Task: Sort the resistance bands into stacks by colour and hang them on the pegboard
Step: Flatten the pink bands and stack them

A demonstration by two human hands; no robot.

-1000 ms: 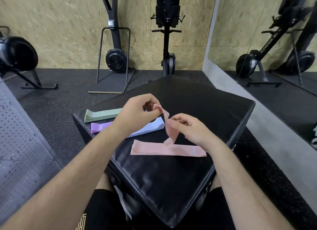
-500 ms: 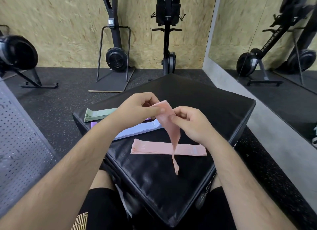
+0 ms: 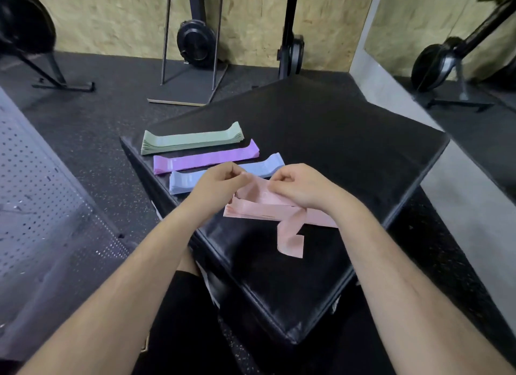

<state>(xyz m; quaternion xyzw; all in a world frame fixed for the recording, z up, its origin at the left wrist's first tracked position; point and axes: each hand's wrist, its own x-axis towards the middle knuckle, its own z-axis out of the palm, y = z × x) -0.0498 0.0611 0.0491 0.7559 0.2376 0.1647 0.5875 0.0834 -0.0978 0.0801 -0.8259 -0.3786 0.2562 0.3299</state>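
On a black padded box [image 3: 349,151] lie three flat stacks of bands: green [image 3: 192,141], purple [image 3: 206,160] and blue [image 3: 184,180]. Nearer me lies a pink stack [image 3: 251,211]. My left hand [image 3: 216,186] and my right hand [image 3: 300,187] both pinch one loose pink band [image 3: 290,239] just above that stack. Its free end hangs twisted and rests on the box in front of the stack. My right wrist hides the right end of the pink stack.
A grey perforated pegboard [image 3: 36,207] lies on the floor at the left. Black gym machines [image 3: 195,42] stand along the wooden back wall. A mirror [image 3: 446,39] fills the right wall. Speckled rubber floor surrounds the box.
Both hands have lowered the pink band toward the pink stack, and its hanging end now touches the box. The view has tilted down, and the green, purple and blue stacks are now uncovered.
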